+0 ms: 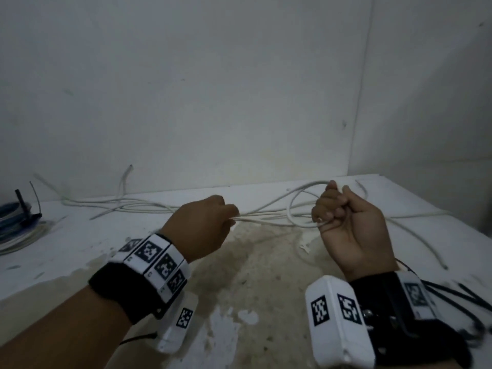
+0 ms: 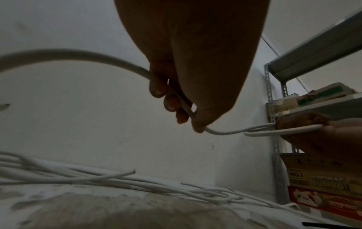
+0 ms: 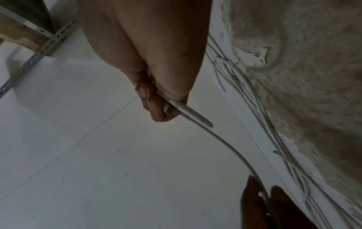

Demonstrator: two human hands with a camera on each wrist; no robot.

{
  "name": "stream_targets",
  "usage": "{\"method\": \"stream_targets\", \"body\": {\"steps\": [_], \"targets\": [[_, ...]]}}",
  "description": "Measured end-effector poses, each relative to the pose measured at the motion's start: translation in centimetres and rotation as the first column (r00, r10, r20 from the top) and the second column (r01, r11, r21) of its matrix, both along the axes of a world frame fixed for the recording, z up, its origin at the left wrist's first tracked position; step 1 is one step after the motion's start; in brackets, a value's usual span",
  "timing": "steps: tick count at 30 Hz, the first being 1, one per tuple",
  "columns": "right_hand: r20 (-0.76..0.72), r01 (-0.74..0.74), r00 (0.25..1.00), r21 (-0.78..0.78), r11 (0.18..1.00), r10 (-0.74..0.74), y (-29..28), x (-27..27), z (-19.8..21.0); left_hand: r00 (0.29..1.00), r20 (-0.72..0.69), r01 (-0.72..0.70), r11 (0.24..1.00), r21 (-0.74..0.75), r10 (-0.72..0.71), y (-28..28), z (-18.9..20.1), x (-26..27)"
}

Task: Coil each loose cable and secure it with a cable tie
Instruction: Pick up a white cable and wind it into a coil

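**A:** What do you have in hand now?

**B:** My right hand (image 1: pixel 346 219) has its grip curled around a first loop of the white cable (image 1: pixel 269 218), above the middle of the desk (image 1: pixel 80 251), toward its back edge. My left hand (image 1: pixel 205 225) pinches the same cable between thumb and fingers; a short span runs between both hands. The rest lies among other loose cables (image 1: pixel 119 205) along the back edge. A white cable tie (image 1: pixel 304 247) lies on the desk just below my right hand.

**A:** What can go wrong?

**B:** I think the tail can catch, because the strands cross each other behind; if I pull hard, I drag the whole tangle. Also the cable looks stiff, so the loop may spring open if my right grip relaxes when I reach for the tie.

**A:** And the blue coil (image 1: pixel 13 222)?

**B:** At the left edge, already bundled, I believe.
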State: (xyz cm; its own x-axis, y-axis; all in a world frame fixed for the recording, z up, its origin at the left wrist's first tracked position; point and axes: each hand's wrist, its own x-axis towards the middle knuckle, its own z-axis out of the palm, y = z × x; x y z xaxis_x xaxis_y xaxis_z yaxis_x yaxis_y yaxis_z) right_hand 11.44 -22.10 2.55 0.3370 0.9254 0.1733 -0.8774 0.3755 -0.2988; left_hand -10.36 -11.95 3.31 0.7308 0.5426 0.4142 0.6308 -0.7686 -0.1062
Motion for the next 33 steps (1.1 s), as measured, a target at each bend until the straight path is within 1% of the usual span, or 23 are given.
{"method": "stream_targets", "body": {"steps": [2, 4, 6, 7, 8, 11, 14, 15, 16, 18, 19, 21, 22, 24, 26, 27, 28, 29, 30, 33], "targets": [[-0.05, 0.037, 0.998, 0.017, 0.999, -0.036, -0.2, 1.1, -0.4, 0.999, 0.016, 0.043, 0.999, 0.013, -0.044, -0.5, -0.5, -0.5], [-0.113, 0.108, 0.988, 0.056, 0.993, -0.101, -0.4, 2.1, -0.7, 0.994, 0.076, 0.073, 0.997, -0.001, -0.073, -1.0, -1.0, -1.3], [-0.113, 0.16, 0.982, 0.044, 0.986, -0.154, -0.4, 2.4, -0.8, 0.988, 0.145, 0.062, 0.998, -0.033, -0.057, -0.9, -1.2, -2.2], [-0.102, 0.174, 0.98, 0.023, 0.984, -0.171, -0.2, 2.3, -0.8, 0.984, 0.173, 0.05, 0.998, -0.033, -0.044, -1.0, -1.3, -2.5], [-0.08, 0.173, 0.982, 0.003, 0.985, -0.172, -0.1, 2.0, -0.8, 0.985, 0.17, 0.04, 0.999, -0.007, -0.038, -1.1, -1.2, -2.6], [0.002, 0.155, 0.988, -0.1, 0.983, -0.156, 0.4, 0.8, -0.6, 0.995, 0.077, 0.05, 0.991, 0.127, -0.06, -2.2, -0.9, -2.6], [0.101, 0.138, 0.987, -0.162, 0.977, -0.123, 0.7, 0.5, -0.7, 0.998, -0.06, 0.026, 0.999, 0.025, -0.025, -3.3, -0.4, -2.4], [0.146, 0.128, 0.984, -0.178, 0.976, -0.102, 0.7, 0.2, -0.7, 0.993, -0.098, 0.061, 0.998, 0.012, -0.059, -3.5, -0.1, -2.5], [0.195, 0.117, 0.978, -0.193, 0.974, -0.078, 0.8, -0.1, -0.8, 0.987, -0.111, 0.117, 0.993, 0.008, -0.115, -3.7, 0.2, -2.5], [0.295, 0.107, 0.955, -0.238, 0.965, -0.033, 1.1, -1.1, -0.9, 0.971, -0.123, 0.201, 0.978, -0.048, -0.205, -4.4, 1.1, -2.2], [0.354, 0.11, 0.935, -0.258, 0.96, -0.012, 1.2, -1.8, -1.0, 0.959, -0.136, 0.242, 0.967, -0.075, -0.25, -4.8, 1.7, -2.0], [0.479, 0.124, 0.877, -0.302, 0.945, 0.038, 1.4, -3.1, -1.3, 0.917, -0.155, 0.363, 0.93, -0.055, -0.367, -5.5, 2.5, -1.5], [0.544, 0.127, 0.836, -0.315, 0.941, 0.069, 1.4, -3.7, -1.4, 0.893, -0.134, 0.429, 0.903, -0.034, -0.429, -5.7, 3.0, -1.3], [0.647, 0.104, 0.752, -0.309, 0.945, 0.129, 1.1, -5.0, -1.3, 0.856, -0.06, 0.513, 0.858, -0.032, -0.514, -6.0, 3.8, -0.7], [0.757, 0.099, 0.636, -0.274, 0.957, 0.151, 0.5, -6.1, -1.1, 0.835, 0.018, 0.55, 0.835, -0.012, -0.55, -5.8, 4.6, -0.3], [0.805, 0.094, 0.573, -0.252, 0.963, 0.154, 0.1, -6.7, -0.9, 0.836, 0.035, 0.548, 0.836, 0.0, -0.548, -5.5, 5.0, -0.2], [0.834, 0.071, 0.528, -0.231, 0.97, 0.16, -0.1, -7.3, -0.7, 0.839, 0.049, 0.542, 0.84, 0.008, -0.542, -5.3, 5.3, -0.1], [0.838, 0.028, 0.518, -0.22, 0.975, 0.174, -0.4, -7.8, -0.6, 0.845, 0.066, 0.531, 0.847, 0.007, -0.53, -4.9, 5.5, -0.1], [0.822, -0.022, 0.537, -0.212, 0.977, 0.191, -0.5, -8.0, -0.5, 0.853, 0.084, 0.517, 0.856, 0.003, -0.516, -4.6, 5.7, -0.2], [0.734, -0.156, 0.633, -0.188, 0.97, 0.244, -0.5, -8.2, -0.3, 0.875, 0.15, 0.469, 0.883, -0.021, -0.461, -3.8, 5.9, -0.4]]}}
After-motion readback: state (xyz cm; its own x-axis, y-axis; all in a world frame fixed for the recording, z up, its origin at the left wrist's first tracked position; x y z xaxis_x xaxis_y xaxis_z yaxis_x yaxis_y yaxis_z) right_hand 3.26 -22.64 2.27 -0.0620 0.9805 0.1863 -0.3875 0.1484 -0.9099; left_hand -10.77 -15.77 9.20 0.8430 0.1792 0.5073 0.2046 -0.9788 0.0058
